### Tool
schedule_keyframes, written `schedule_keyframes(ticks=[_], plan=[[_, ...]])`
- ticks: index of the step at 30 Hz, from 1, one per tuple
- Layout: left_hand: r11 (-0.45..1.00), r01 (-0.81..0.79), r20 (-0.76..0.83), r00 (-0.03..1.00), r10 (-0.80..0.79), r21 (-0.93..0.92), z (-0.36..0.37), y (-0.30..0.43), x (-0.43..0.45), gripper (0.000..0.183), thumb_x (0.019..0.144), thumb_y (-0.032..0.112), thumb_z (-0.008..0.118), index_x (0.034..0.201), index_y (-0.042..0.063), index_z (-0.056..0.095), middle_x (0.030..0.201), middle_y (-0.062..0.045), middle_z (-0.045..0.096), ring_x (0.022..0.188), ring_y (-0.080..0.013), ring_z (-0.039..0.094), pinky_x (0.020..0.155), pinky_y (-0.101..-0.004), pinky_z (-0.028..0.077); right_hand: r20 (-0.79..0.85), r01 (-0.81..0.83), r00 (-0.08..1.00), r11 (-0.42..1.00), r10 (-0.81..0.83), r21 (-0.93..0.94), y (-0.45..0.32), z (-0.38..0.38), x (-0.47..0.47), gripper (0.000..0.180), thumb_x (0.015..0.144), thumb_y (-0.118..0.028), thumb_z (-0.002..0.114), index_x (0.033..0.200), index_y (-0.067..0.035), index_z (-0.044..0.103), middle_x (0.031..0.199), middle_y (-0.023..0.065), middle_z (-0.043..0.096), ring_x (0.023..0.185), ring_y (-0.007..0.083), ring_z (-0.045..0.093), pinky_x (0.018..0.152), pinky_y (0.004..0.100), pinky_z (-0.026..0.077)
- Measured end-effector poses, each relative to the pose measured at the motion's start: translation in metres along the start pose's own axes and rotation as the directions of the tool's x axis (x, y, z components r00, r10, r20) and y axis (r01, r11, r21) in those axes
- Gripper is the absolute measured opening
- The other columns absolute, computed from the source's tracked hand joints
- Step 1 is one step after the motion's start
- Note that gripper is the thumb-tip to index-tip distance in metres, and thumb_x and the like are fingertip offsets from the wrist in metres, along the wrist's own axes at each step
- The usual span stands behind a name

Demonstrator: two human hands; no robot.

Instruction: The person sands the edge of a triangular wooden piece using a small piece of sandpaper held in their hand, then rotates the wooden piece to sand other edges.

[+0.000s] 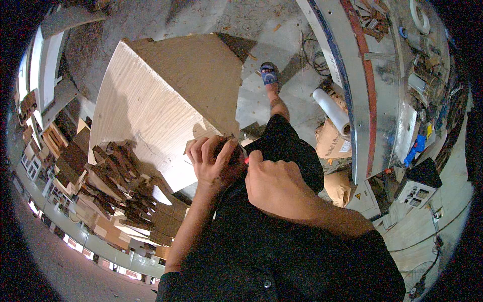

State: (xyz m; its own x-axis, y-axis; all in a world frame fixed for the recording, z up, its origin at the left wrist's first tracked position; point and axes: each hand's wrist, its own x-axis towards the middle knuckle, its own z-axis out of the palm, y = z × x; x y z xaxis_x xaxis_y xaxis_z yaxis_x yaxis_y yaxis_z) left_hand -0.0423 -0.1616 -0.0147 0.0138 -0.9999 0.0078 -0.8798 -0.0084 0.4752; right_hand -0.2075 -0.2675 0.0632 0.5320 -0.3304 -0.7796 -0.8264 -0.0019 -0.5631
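A stack of boards with a light wood-grain top face stands in front of me on the left, its brown side turned away. My left hand lies over its near corner, fingers spread and bent down. Something dark and narrow shows under those fingers, too hidden to name. Just to the right, my right hand is closed in a fist around a small tool with a red part. A thin end points toward the left hand; the fist covers most of the tool.
Dark wooden offcuts crowd the left side. On the right are a long metal-topped bench, a roll of clear film, a brown paper sack of hot melt adhesive and a control box. Coiled cable lies on the floor.
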Motion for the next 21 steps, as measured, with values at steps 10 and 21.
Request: schedule_keyframes(ticks=[10,21], plan=[[1.000,-0.014,-0.025,1.000,0.014,0.001,0.002,-0.001,0.001,0.054,0.068,0.022,0.085,0.118,0.022,0.068,0.113,-0.003,0.064,0.107,-0.0292,0.056,0.094,-0.0525,0.042,-0.015,0.010,1.000,0.999,-0.010,0.035,0.002,0.001,0.001,0.026,0.097,-0.019,0.056,0.100,0.006,0.055,0.072,0.0272,0.070,0.068,0.0444,0.073,0.062,0.0549,0.060],[1.000,0.002,-0.028,1.000,-0.001,0.027,0.003,0.000,0.002,0.056,0.067,0.024,0.085,0.119,0.020,0.068,0.113,-0.004,0.065,0.107,-0.0295,0.056,0.095,-0.0519,0.042,-0.081,0.066,0.994,0.996,-0.070,-0.056,0.010,0.013,0.008,0.024,0.096,-0.017,0.057,0.098,0.006,0.055,0.069,0.0239,0.069,0.063,0.0417,0.072,0.058,0.0519,0.059]])
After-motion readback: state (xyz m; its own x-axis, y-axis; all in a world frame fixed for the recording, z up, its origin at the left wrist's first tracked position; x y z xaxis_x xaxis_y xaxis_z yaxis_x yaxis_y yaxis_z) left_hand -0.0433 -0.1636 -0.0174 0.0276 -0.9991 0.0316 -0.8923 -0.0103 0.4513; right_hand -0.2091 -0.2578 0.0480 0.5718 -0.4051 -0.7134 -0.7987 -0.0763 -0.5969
